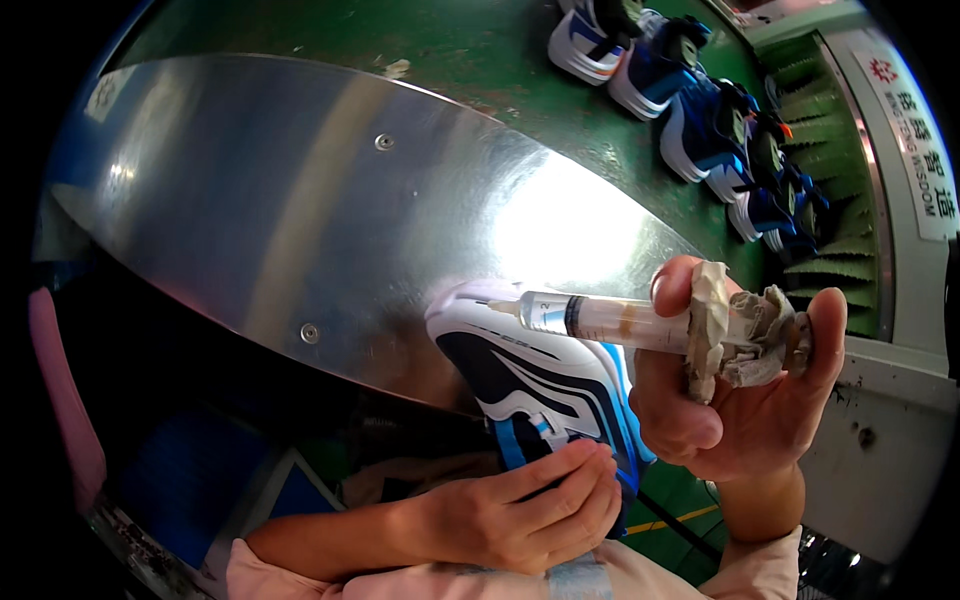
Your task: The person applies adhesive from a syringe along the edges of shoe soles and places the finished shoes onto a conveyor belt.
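Note:
My right hand (745, 405) is closed around a clear syringe (625, 318), held nearly level, its end flange and plunger wrapped in pale, crumpled material. One digit is at the plunger end. The narrow tip points left and overlaps the toe of a white, black and blue sneaker (530, 365); whether it touches cannot be told. The sneaker is tilted, toe toward the metal plate and heel toward me. My left hand (545, 505) is closed at its ankle end, fingers curled against it; part of the heel is hidden behind that hand.
A shiny metal plate (230, 210) with screws lies across a green bench (420, 45). Several blue-and-white sneakers (695, 130) stand in a row at the far right, near an opening with green strip curtains (835, 200). A pink curved piece (65, 400) is at the left.

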Demonstrator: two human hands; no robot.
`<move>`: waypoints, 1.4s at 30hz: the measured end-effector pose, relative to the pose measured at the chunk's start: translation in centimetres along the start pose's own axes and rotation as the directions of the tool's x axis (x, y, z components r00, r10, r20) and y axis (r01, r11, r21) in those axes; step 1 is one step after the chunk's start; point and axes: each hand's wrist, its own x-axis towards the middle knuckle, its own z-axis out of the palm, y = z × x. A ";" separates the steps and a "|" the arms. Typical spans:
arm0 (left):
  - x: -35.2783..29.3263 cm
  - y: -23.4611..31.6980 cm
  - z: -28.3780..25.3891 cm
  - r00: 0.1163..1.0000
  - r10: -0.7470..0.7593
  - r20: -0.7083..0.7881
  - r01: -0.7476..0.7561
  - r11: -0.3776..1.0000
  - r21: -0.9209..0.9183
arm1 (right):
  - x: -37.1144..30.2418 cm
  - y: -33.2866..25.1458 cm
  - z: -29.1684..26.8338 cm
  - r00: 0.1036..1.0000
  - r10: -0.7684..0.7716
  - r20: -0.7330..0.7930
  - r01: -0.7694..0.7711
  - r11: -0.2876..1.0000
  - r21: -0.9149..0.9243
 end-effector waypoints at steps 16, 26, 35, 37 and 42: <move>-0.7 -0.2 -0.3 1.000 -0.009 -0.012 0.009 0.998 -0.068 | 1.2 -1.3 3.3 0.954 0.047 -0.297 -0.127 0.958 -0.257; -0.1 -0.2 -0.6 0.999 -0.008 0.036 0.009 1.000 -0.030 | -6.6 1.4 0.7 0.957 -0.106 -0.269 0.090 0.993 -0.070; 0.4 0.5 -0.9 0.995 -0.061 0.077 0.062 0.998 -0.002 | -11.9 5.8 -0.2 0.936 -0.127 -0.329 0.153 0.987 0.055; 0.7 0.6 -0.9 0.992 -0.077 0.103 0.076 0.997 0.008 | -12.5 6.0 0.0 0.929 -0.097 -0.358 0.129 0.989 0.068; 1.0 1.2 -1.1 0.987 -0.088 0.135 0.080 0.995 0.061 | -14.5 5.8 0.5 0.936 0.007 -0.351 0.021 0.997 0.078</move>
